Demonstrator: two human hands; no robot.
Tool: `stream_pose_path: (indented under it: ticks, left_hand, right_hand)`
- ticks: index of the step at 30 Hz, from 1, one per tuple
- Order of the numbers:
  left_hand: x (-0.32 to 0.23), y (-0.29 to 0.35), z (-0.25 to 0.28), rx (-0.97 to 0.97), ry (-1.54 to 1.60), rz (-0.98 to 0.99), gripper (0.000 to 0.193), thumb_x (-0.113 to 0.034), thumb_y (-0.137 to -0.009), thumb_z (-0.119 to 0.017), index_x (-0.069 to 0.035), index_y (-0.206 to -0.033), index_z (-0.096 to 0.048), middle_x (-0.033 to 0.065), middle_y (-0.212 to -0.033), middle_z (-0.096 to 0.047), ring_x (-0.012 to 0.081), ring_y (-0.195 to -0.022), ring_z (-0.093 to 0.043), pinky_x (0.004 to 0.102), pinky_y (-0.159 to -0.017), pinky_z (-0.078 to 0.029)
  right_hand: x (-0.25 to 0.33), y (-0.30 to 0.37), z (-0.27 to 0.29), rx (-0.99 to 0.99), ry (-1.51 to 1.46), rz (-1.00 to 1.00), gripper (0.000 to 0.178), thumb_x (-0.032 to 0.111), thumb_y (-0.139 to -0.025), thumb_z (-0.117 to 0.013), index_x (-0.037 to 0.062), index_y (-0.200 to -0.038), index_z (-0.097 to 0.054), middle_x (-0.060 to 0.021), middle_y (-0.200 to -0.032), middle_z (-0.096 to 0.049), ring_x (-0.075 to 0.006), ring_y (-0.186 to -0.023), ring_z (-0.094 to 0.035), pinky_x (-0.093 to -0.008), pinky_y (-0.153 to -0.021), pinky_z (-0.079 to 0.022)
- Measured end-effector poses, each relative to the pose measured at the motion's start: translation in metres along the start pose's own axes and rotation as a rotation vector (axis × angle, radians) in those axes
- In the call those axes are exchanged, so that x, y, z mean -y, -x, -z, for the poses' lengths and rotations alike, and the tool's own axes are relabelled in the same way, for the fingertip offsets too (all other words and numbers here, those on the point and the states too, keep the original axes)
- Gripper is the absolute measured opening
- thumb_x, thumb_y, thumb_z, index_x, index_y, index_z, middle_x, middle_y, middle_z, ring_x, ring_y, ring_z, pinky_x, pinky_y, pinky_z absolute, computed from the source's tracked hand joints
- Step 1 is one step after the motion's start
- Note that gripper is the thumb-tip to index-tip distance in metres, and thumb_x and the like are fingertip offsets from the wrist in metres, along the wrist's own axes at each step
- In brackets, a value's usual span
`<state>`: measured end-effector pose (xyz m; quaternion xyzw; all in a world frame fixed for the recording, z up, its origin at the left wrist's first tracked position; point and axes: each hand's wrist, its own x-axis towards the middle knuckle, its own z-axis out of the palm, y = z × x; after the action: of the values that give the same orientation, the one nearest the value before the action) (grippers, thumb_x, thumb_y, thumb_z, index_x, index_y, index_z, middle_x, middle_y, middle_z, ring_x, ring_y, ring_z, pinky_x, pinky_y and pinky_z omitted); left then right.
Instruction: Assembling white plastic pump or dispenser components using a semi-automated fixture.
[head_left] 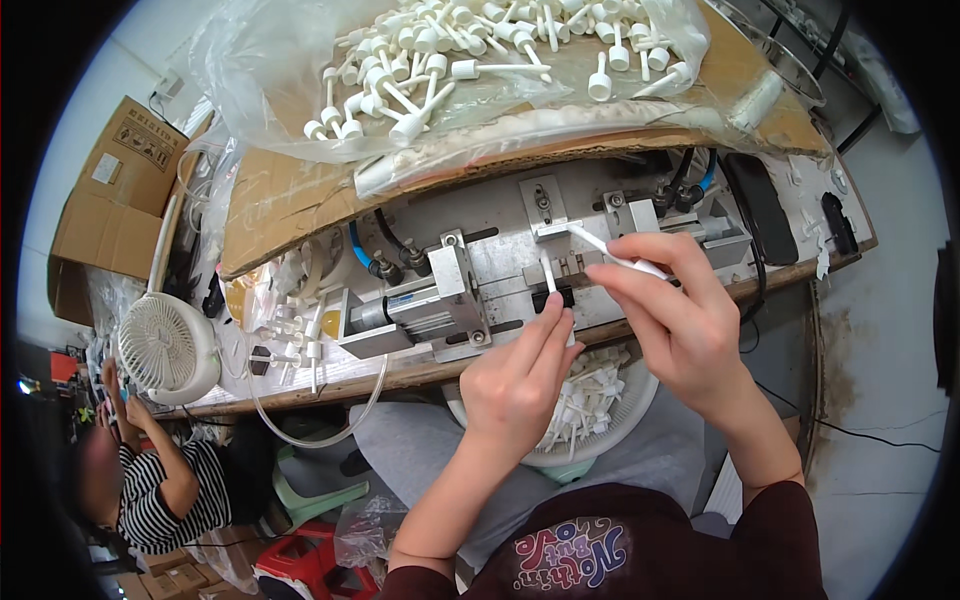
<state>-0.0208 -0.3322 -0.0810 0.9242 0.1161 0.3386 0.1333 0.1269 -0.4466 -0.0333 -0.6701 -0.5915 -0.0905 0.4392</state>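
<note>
One white stick [547, 268] pinched in the left hand [515, 385], another stick [594, 240] pinched in the right hand [685, 315], both partly hidden; basket [645, 402] below, partly blocked from view

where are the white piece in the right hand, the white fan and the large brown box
White piece [591, 240]: head view, on its slim stem, by the right hand [680, 315].
White fan [160, 345]: head view, on its round grille.
Large brown box [108, 210]: head view, on its side panel.

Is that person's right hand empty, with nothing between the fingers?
No, the right hand is pinching a slim white plastic piece between thumb and fingers.
</note>
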Motion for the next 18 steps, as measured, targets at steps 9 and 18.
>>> stream_pose_path:
  ticks: [9, 18]
  left_hand:
    - [0.004, -0.014, 0.004, 0.072, -0.094, -0.019, 0.03, -0.017, -0.071, -0.082, -0.008, -0.099, -0.074, 0.0019, -0.108, -0.073, 0.0174, -0.058, -0.064, 0.0273, -0.054, -0.051]
    - [0.021, -0.056, 0.052, -0.012, 0.16, 0.057, 0.024, -0.012, -0.077, -0.082, -0.003, -0.098, -0.074, 0.0089, -0.097, -0.074, 0.0129, -0.066, -0.065, 0.0243, -0.06, -0.051]
  right_hand:
    - [0.022, 0.005, 0.015, 0.074, -0.122, -0.292, 0.033, -0.006, -0.086, -0.063, -0.0026, -0.119, -0.067, -0.0129, -0.114, -0.063, -0.0251, -0.097, -0.065, -0.0318, -0.083, -0.053]
    - [0.025, 0.02, 0.021, 0.022, -0.311, -0.502, 0.022, -0.001, -0.079, -0.076, -0.003, -0.099, -0.065, -0.0133, -0.101, -0.068, -0.0143, -0.075, -0.067, -0.0254, -0.064, -0.055]
